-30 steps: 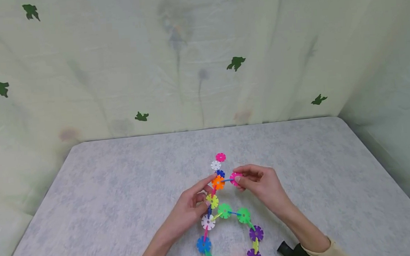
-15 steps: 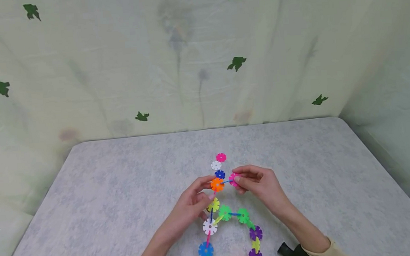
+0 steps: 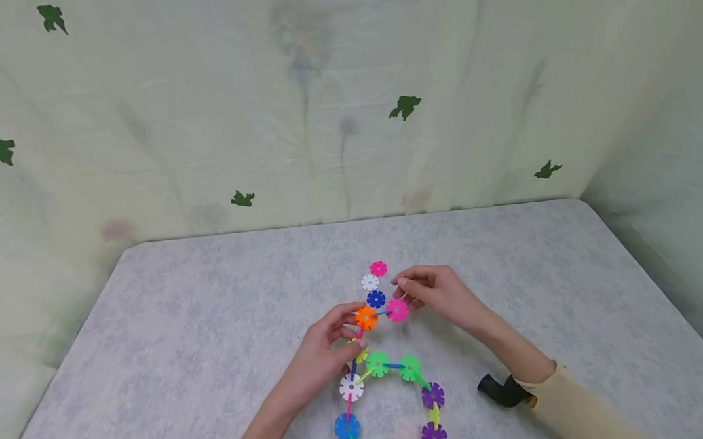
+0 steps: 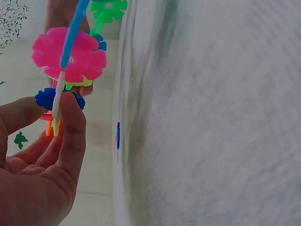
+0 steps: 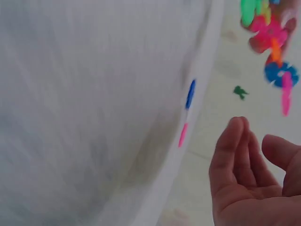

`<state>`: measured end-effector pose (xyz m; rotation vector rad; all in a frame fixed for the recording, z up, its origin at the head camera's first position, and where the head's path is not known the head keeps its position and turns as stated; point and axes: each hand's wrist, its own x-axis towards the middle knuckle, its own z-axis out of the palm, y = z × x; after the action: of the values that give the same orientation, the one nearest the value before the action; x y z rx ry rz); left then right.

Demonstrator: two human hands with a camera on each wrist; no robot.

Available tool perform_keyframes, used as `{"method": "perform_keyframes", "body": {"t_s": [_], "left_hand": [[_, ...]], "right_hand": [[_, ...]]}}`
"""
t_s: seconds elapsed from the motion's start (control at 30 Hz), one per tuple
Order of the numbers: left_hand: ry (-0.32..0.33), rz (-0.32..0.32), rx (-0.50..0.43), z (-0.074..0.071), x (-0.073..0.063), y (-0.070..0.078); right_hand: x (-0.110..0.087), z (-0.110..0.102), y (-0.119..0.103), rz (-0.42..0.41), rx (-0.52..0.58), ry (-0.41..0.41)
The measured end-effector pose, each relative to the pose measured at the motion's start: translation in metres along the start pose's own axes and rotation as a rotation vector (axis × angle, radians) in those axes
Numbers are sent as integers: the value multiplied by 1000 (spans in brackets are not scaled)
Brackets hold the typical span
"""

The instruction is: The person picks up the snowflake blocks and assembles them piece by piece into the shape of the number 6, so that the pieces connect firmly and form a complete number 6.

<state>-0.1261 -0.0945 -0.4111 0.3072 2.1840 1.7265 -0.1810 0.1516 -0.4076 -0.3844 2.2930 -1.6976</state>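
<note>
A chain of interlocking plastic snowflake discs hangs from my left hand [image 3: 324, 350], which pinches it beside the yellow disc [image 3: 362, 355], partly hidden by the thumb. Above that come an orange disc [image 3: 366, 318] and, joined by a thin blue disc seen edge-on, a pink disc [image 3: 397, 310]. Below, the chain bends into a ring with a white disc [image 3: 351, 387], green discs [image 3: 409, 368] and purple discs [image 3: 433, 395]. In the left wrist view, thumb and finger [image 4: 73, 122] press on a dark blue disc [image 4: 45, 99]. My right hand [image 3: 445, 298] holds nothing, its fingers just beyond the pink disc.
Three loose discs lie in a line on the grey table [image 3: 213, 338]: blue [image 3: 376, 299], white [image 3: 370, 283] and pink [image 3: 378, 268]. A pale curtain with green leaf patches hangs behind the table. The ring's lower part runs out of the head view.
My right hand has let go of the pink disc and moved up and away toward the loose discs. The left hand keeps its hold, and the chain has shifted slightly left.
</note>
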Motion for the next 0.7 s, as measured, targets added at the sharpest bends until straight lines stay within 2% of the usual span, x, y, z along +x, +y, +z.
{"method": "perform_keyframes", "body": {"t_s": [0.27, 0.5, 0.7], "left_hand": [[-9, -8, -2, -2, 1, -2], [-29, -26, -68, -3, 1, -2], [-40, -30, -80, -4, 0, 0]], "right_hand": [[56, -13, 2, -27, -384, -93], [87, -11, 6, -29, -574, -207], [95, -3, 6, -27, -665, -187]]}}
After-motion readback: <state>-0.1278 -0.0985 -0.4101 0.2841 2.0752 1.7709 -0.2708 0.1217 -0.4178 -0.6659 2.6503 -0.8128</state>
